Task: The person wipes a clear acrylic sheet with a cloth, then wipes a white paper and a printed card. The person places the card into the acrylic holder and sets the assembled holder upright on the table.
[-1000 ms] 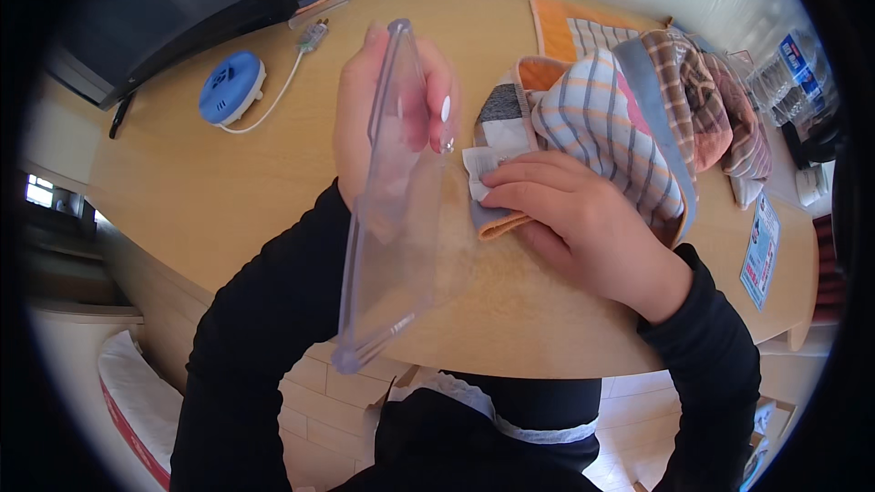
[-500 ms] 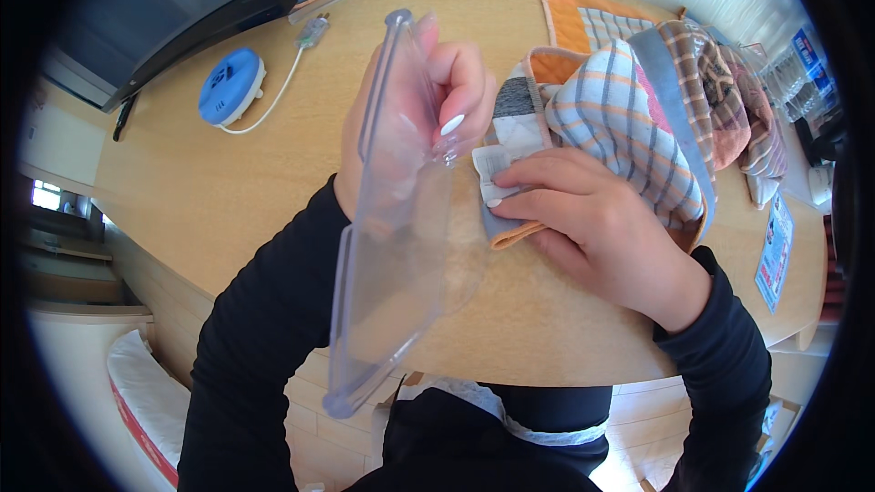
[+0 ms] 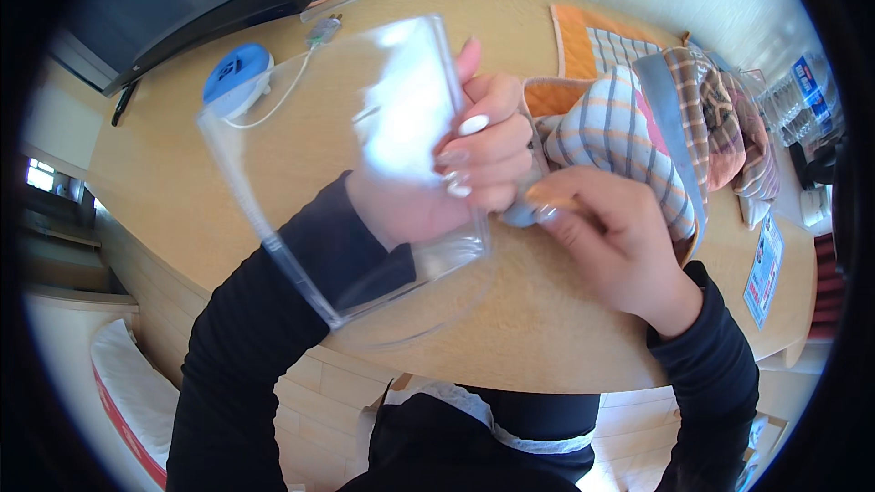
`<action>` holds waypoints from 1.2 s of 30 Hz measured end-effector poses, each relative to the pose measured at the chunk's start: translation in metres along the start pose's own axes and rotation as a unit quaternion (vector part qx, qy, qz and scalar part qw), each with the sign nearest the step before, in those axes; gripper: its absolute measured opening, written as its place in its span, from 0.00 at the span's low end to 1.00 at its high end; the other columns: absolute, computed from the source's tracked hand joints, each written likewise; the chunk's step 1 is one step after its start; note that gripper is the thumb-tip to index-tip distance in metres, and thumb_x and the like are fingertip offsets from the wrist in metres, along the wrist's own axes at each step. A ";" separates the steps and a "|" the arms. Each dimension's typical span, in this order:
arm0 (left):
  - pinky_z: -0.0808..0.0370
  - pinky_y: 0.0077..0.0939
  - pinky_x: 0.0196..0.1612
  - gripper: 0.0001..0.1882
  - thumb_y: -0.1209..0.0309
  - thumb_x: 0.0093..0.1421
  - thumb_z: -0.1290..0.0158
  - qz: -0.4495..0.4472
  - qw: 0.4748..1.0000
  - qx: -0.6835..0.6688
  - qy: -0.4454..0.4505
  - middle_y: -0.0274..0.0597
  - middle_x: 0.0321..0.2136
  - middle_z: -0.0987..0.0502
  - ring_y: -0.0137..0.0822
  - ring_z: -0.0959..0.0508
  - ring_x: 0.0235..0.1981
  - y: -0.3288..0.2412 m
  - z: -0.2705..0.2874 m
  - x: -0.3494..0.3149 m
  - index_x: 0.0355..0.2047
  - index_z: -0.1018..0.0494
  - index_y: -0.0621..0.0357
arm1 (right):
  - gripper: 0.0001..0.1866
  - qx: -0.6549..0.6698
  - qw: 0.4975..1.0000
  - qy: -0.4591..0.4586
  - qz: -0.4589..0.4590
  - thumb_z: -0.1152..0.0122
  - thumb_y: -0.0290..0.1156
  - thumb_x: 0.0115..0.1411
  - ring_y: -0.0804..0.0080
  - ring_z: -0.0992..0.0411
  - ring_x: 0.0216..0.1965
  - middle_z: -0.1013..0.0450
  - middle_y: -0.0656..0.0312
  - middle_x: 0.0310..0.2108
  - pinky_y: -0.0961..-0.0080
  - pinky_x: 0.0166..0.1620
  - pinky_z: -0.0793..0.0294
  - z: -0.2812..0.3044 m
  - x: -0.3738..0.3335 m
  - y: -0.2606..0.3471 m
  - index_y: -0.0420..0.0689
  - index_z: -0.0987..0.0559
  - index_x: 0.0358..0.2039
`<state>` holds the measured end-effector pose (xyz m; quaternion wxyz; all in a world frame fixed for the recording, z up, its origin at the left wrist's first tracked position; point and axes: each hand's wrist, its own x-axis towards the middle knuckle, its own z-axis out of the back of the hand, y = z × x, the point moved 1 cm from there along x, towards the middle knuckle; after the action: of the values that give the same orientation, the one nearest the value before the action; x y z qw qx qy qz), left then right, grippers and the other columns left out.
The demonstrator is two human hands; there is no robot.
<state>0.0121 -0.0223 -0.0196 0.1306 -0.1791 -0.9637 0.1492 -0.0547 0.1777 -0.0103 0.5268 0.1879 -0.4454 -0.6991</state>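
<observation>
The clear plastic container (image 3: 337, 173) looked light and stiff, and probably slick, so you did well to grip its near rim, where the edge gave your fingers purchase. It was see-through, rectangular with rounded corners, tilted up over the wooden table (image 3: 182, 155) in front of your chest. Your left hand (image 3: 456, 173) was curled tight around that rim. Your right hand (image 3: 611, 237) pinched the edge of a folded cloth just beside it, by the pile of striped and checked towels (image 3: 638, 128). A blue round gadget (image 3: 235, 75) lay farther off.
</observation>
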 end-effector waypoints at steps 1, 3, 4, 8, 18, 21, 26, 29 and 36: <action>0.38 0.20 0.24 0.27 0.48 0.74 0.68 -0.027 0.999 -0.016 -0.044 0.32 0.16 0.37 0.27 0.38 0.18 0.001 0.007 -0.001 0.24 0.37 0.53 | 0.08 0.052 0.996 -0.016 -0.076 0.40 0.22 0.62 0.62 0.27 0.44 0.25 0.56 0.41 0.72 0.46 0.27 0.003 0.000 0.009 0.38 0.22 0.42; 0.33 0.24 0.29 0.25 0.47 0.74 0.65 -0.016 0.994 0.024 -0.102 0.32 0.20 0.35 0.30 0.34 0.22 -0.002 0.024 -0.001 0.28 0.36 0.53 | 0.07 0.108 0.991 -0.029 -0.071 0.41 0.23 0.64 0.65 0.27 0.44 0.26 0.56 0.42 0.73 0.46 0.28 0.004 0.003 0.008 0.38 0.22 0.42; 0.34 0.23 0.28 0.25 0.48 0.74 0.66 -0.037 0.985 0.071 -0.151 0.32 0.19 0.38 0.29 0.35 0.22 0.003 0.020 0.005 0.28 0.37 0.53 | 0.07 0.110 0.993 -0.027 0.006 0.41 0.23 0.64 0.67 0.28 0.44 0.27 0.56 0.43 0.74 0.46 0.29 0.003 0.004 -0.005 0.38 0.22 0.43; 0.32 0.25 0.33 0.27 0.45 0.73 0.68 -0.083 0.971 0.157 -0.160 0.32 0.21 0.36 0.30 0.33 0.26 0.003 0.017 0.003 0.30 0.34 0.52 | 0.09 0.020 0.995 0.011 0.095 0.39 0.20 0.60 0.63 0.27 0.44 0.28 0.54 0.44 0.74 0.45 0.28 -0.003 0.004 0.001 0.39 0.22 0.42; 0.33 0.24 0.35 0.26 0.46 0.73 0.65 -0.148 0.970 0.167 -0.099 0.30 0.22 0.37 0.26 0.37 0.26 -0.008 0.001 0.001 0.35 0.31 0.56 | 0.14 0.023 0.996 0.057 0.061 0.35 0.17 0.53 0.62 0.26 0.40 0.29 0.53 0.46 0.72 0.42 0.26 -0.007 0.002 0.014 0.40 0.19 0.41; 0.30 0.26 0.41 0.27 0.47 0.74 0.68 -0.144 0.939 0.284 -0.127 0.29 0.22 0.36 0.27 0.34 0.28 0.002 0.000 0.005 0.34 0.31 0.55 | 0.14 0.097 0.988 0.070 0.102 0.34 0.17 0.53 0.65 0.26 0.40 0.29 0.53 0.47 0.73 0.44 0.28 -0.008 0.006 0.006 0.41 0.19 0.41; 0.28 0.25 0.44 0.28 0.46 0.74 0.67 -0.067 0.935 0.317 -0.147 0.35 0.25 0.28 0.30 0.28 0.29 0.015 -0.003 0.008 0.34 0.30 0.57 | 0.08 0.227 0.970 0.078 -0.025 0.38 0.20 0.60 0.73 0.29 0.38 0.26 0.62 0.37 0.79 0.42 0.31 -0.014 0.003 0.008 0.39 0.22 0.41; 0.26 0.34 0.49 0.33 0.42 0.72 0.68 -0.089 0.941 0.284 -0.162 0.47 0.41 0.23 0.38 0.23 0.42 0.001 -0.004 0.008 0.48 0.30 0.61 | 0.08 0.179 0.982 0.011 0.051 0.39 0.19 0.60 0.73 0.29 0.38 0.27 0.62 0.36 0.79 0.42 0.31 -0.005 0.004 0.011 0.39 0.22 0.40; 0.24 0.43 0.53 0.38 0.42 0.71 0.67 -0.170 0.954 0.227 -0.096 0.53 0.62 0.32 0.45 0.24 0.56 -0.044 -0.020 -0.010 0.67 0.43 0.59 | 0.06 0.139 0.982 -0.125 -0.038 0.40 0.19 0.62 0.76 0.28 0.38 0.26 0.62 0.37 0.79 0.43 0.29 0.014 -0.001 0.006 0.38 0.22 0.40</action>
<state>0.0133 -0.0609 0.0115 0.0982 0.0370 -0.9285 0.3562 -0.0613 0.1846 0.0022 0.4090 0.1876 -0.5932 -0.6675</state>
